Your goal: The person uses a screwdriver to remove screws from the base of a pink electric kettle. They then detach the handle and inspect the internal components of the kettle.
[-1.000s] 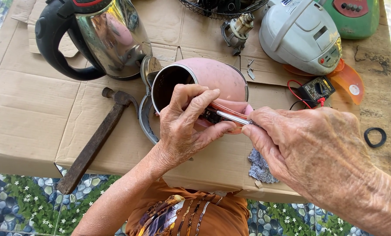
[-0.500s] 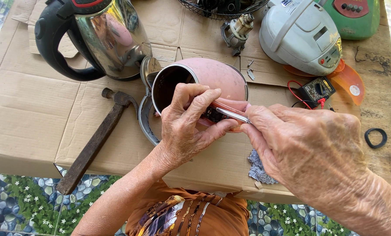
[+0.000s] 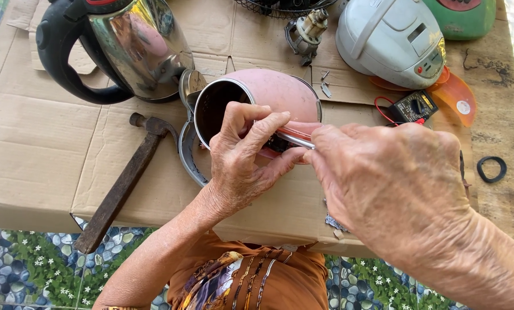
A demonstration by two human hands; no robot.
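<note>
Pink kettle body [image 3: 274,95] lies on its side on the cardboard [image 3: 39,149] covering the tabletop [image 3: 507,109], open mouth toward me. My left hand [image 3: 242,155] steadies it at the rim, fingers [image 3: 263,129] curled and clamped on its lower edge. My right hand [image 3: 392,189] has its fingers pinched together on a thin metal tool [image 3: 294,139], tip against the body beside the left fingers. Hammer [image 3: 122,186] lies just left; steel kettle [image 3: 128,46] stands behind; multimeter [image 3: 416,107] sits to the right.
</note>
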